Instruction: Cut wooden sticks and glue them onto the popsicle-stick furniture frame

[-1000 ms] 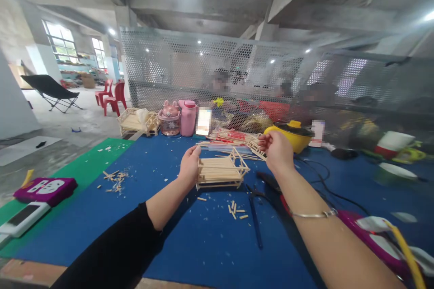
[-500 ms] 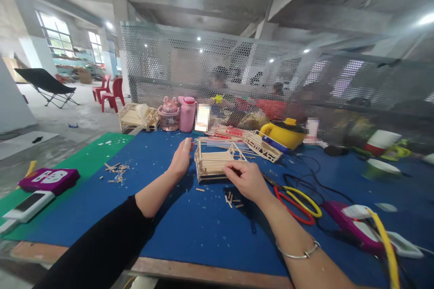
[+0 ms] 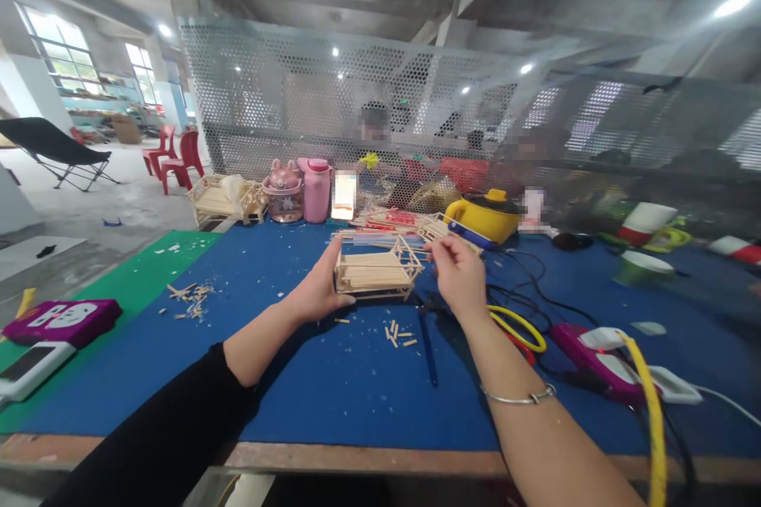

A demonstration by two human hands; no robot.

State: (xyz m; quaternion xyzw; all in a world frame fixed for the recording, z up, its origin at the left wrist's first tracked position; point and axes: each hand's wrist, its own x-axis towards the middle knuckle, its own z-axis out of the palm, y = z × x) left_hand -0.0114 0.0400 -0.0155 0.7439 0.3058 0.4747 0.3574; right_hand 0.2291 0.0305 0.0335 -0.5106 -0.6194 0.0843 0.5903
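Observation:
A small model bed of wooden sticks (image 3: 374,271) stands on the blue table mat in front of me, its slatted top facing up and a peaked frame at its right end. My left hand (image 3: 318,281) grips its left end, thumb low at the front corner. Just off the right end, my right hand (image 3: 459,273) is closed in a pinch; whatever lies between its fingertips is too small to make out. Several short stick pieces (image 3: 397,334) lie in front of the bed. Beside them is a thin dark blue tool (image 3: 428,352), and scissors with yellow and red handles (image 3: 526,329) are partly behind my right wrist.
Behind stand a stick model (image 3: 223,202), a pink jug (image 3: 317,192), a lit phone (image 3: 343,196) and a yellow pot (image 3: 491,218). Stick scraps (image 3: 193,297) lie left. Purple power strips (image 3: 63,321) and cables flank the work. A perforated metal screen (image 3: 267,95) rises behind.
My left hand has come onto the bed's left end. My right hand has moved from the bed's front right side to just beyond its right end. The view has shifted slightly.

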